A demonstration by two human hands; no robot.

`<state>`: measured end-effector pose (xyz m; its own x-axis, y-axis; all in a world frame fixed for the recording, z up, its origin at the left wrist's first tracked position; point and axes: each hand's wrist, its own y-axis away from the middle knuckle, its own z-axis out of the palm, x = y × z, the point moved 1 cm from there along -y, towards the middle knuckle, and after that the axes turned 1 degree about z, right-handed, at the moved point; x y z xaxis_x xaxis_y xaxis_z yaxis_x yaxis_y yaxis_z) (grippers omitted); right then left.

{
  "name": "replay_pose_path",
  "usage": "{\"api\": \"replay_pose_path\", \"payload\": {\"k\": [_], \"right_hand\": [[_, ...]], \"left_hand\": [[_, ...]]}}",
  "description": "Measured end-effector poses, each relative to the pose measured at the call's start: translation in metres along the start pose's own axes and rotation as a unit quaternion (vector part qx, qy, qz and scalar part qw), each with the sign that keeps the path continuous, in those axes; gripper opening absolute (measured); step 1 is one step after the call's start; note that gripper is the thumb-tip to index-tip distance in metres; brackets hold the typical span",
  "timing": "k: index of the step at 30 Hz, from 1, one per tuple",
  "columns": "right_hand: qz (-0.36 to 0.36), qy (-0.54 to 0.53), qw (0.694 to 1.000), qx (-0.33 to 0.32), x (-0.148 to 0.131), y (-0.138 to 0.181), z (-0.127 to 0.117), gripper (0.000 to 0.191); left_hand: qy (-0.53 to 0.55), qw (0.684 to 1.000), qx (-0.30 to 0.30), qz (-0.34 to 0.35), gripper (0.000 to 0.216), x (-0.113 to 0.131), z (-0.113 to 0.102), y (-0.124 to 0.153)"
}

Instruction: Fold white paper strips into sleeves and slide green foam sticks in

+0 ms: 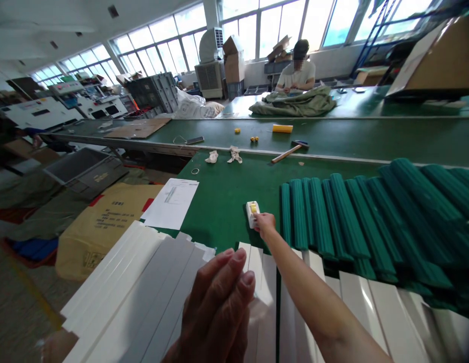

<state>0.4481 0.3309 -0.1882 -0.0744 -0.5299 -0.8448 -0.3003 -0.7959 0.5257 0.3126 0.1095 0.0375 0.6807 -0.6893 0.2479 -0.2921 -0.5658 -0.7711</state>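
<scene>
The left hand (217, 307) was raised with its fingers together above white strips (124, 297); whether it pinched anything could not be told. Beyond it, slightly right, a white tape dispenser (251, 222) lay on the green bench (219, 196), long axis pointing roughly away. The right hand (265, 223), nearer, touched its near right edge, its grip unclear. Print on the tan sack (109, 237) and paper sheet (183, 209) was illegible.
</scene>
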Motion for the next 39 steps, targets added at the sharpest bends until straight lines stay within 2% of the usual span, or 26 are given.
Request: {"api": "replay_pose_path", "payload": {"k": [4,11,17,24,27,31,34,36,39], "right_hand": [[0.060,-0.019,0.998,-0.018,-0.006,-0.001,-0.001,0.025],[0.037,-0.068,0.997,-0.028,0.006,0.015,-0.016,0.023],[0.045,-0.059,0.996,-0.046,0.023,0.019,-0.018,0.019],[0.017,-0.057,0.996,-0.065,0.032,0.016,-0.022,0.018],[0.009,-0.040,0.997,-0.058,0.029,0.019,-0.025,0.021],[0.000,-0.034,0.999,-0.039,0.018,0.033,-0.022,0.027],[-0.022,-0.069,0.996,-0.052,-0.002,0.054,-0.025,0.031],[-0.049,-0.103,0.991,-0.074,-0.022,0.079,-0.039,0.031],[-0.106,-0.157,0.973,-0.131,-0.060,0.136,-0.075,0.036]], "left_hand": [[0.001,1.000,-0.004,-0.002,0.048,0.000,-0.001,0.001],[0.011,1.000,-0.006,-0.006,0.043,0.003,-0.006,0.005],[0.012,1.000,-0.028,0.003,0.049,0.002,-0.012,0.006],[0.001,0.997,-0.026,-0.076,0.043,-0.004,-0.006,0.001],[0.017,0.995,-0.046,-0.089,0.042,-0.009,-0.004,-0.005],[0.050,0.995,-0.049,-0.068,0.044,-0.018,-0.003,-0.016],[0.074,0.995,-0.035,-0.061,0.043,-0.024,0.000,-0.023],[0.080,0.994,-0.028,-0.063,0.042,-0.027,0.003,-0.026],[0.075,0.996,-0.004,-0.051,0.039,-0.027,0.009,-0.030]]}}
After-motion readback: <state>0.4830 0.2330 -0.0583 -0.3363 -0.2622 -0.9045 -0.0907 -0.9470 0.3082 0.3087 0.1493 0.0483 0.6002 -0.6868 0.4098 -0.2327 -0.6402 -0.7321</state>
